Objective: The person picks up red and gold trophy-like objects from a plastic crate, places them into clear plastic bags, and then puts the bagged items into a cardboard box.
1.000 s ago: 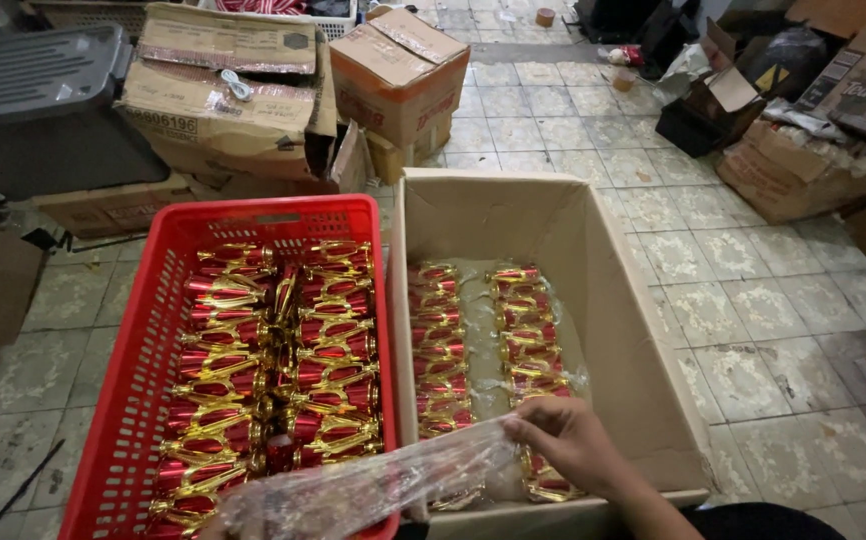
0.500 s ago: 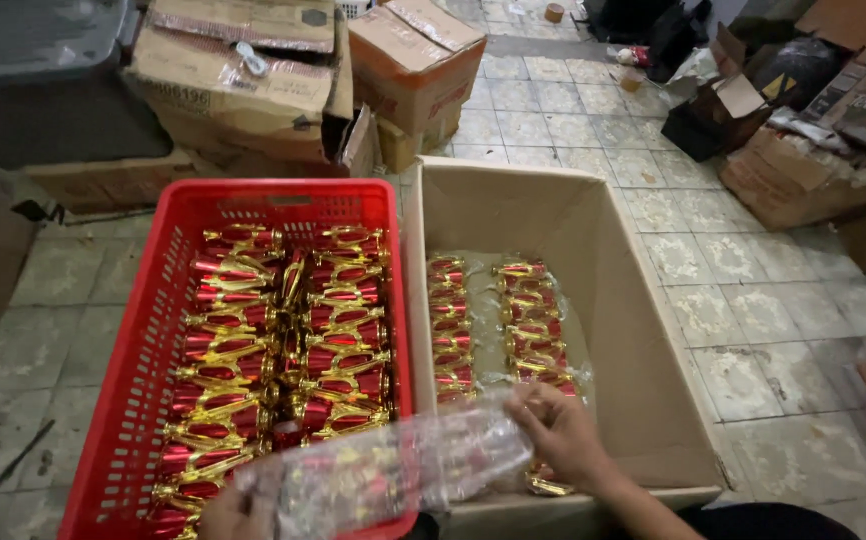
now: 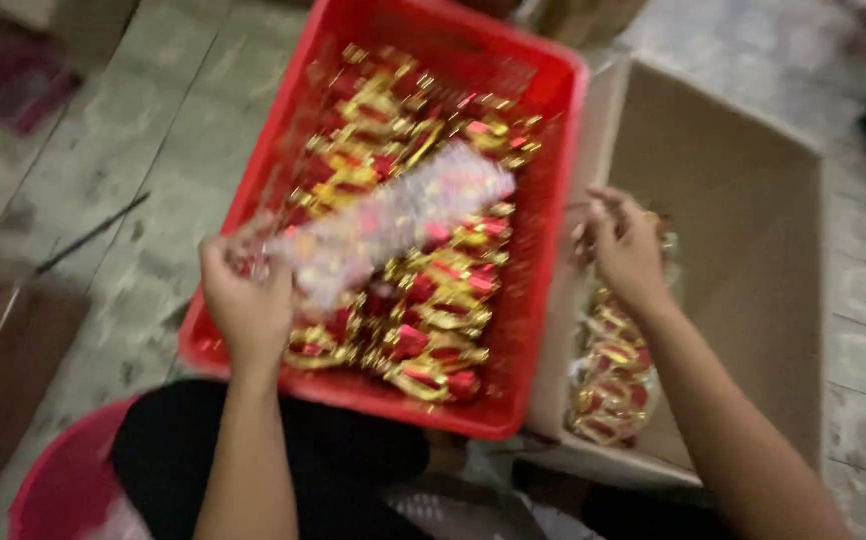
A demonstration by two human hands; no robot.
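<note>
Head-camera footage shows a clear plastic bag (image 3: 393, 225) held above the red plastic crate (image 3: 553, 120), pinched at its near end by the closed left hand (image 3: 248, 300) and slanting up and away over the crate's contents. The bag is judged to be very light, limp and crinkly, with a slick film that could slide through the fingers, so a firm pinch at the mouth or a corner seems best; whether anything is inside cannot be told through the motion blur. The crate is filled with small red-and-gold wrapped pieces (image 3: 423, 310), which look light and glossy and are likely to slip against one another. The right hand (image 3: 628, 250) is held over the open cardboard box (image 3: 753, 200) just beside the crate, its fingers curled; whether something is gripped cannot be told. More red-and-gold pieces (image 3: 608, 385), apparently already packed in clear film, are seen in the box's near corner. Crate and box are set on a worn tiled floor (image 3: 113, 160), with a red bucket (image 3: 63, 480) near the lower left and another carton (image 3: 3, 350) at the left edge.
</note>
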